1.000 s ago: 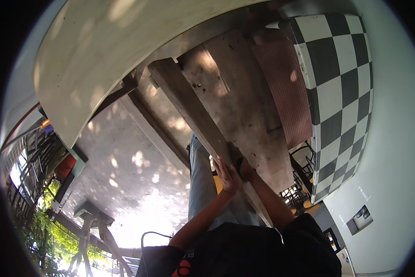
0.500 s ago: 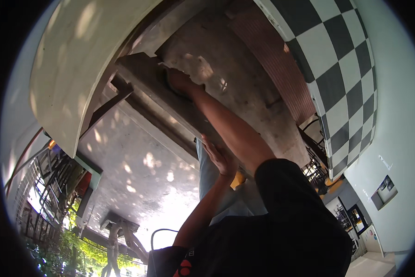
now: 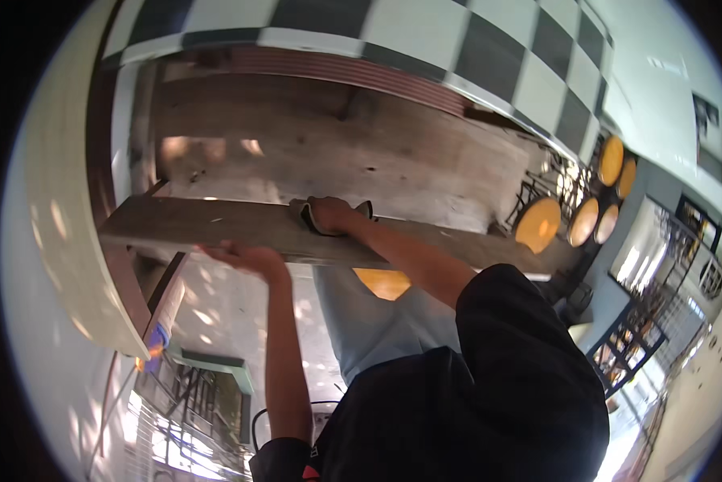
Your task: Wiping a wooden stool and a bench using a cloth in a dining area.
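A long brown wooden plank [image 3: 240, 223] runs across in front of me. My right hand [image 3: 333, 215] is pressed down on its top face, fingers closed over a folded grey-brown sheet with a dark edge [image 3: 364, 210]. Whether that sheet is sandpaper or cloth I cannot tell. At the plank's near edge, left of my right hand, my left hand [image 3: 248, 260] lies palm up with its fingers stretched out against the edge. It holds nothing.
Beyond the plank is a wide brown wooden panel [image 3: 280, 153]. A black-and-white checkered tabletop [image 3: 425, 36] overhangs the far side; a pale board [image 3: 63, 209] stands at the left. Stools with orange round seats [image 3: 537, 225] are at the right. My knees are below the plank.
The view has turned, so the plank now lies almost level across it. My right hand still grips the sheet on the plank; my left hand has moved leftward along its near edge.
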The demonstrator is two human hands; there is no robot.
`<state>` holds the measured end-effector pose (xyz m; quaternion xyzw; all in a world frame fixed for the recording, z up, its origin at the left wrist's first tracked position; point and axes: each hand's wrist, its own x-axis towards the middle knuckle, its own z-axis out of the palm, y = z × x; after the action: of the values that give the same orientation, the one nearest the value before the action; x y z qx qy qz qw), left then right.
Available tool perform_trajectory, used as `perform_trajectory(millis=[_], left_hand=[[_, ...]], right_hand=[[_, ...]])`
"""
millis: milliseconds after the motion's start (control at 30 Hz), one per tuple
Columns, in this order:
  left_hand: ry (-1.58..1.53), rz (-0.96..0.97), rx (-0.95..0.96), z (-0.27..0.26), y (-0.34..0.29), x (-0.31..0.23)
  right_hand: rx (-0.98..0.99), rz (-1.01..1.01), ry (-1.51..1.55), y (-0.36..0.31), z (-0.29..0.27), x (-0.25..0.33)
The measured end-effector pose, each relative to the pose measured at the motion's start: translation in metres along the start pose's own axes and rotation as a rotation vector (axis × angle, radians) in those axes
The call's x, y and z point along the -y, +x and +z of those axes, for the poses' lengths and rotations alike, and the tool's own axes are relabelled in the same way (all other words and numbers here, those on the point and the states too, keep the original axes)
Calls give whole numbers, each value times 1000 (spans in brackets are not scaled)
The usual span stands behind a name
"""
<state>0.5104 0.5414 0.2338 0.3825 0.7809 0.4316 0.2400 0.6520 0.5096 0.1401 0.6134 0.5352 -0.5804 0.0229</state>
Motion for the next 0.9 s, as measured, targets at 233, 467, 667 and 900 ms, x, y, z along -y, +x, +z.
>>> perform_trajectory(millis=[233,467,667,900], left_hand=[[-103,187,23,12,49,54],[-362,-218,265,-32,97,43],[2471,840,504,-27,72,35],[2437,623,484,-5,58,5]], right_hand=[[57,351,-31,-184,-16,-260],[-137,779,111,-329,-38,-396],[-213,850,193,-347,-52,-397],[-166,978,241,-412,-55,-428]])
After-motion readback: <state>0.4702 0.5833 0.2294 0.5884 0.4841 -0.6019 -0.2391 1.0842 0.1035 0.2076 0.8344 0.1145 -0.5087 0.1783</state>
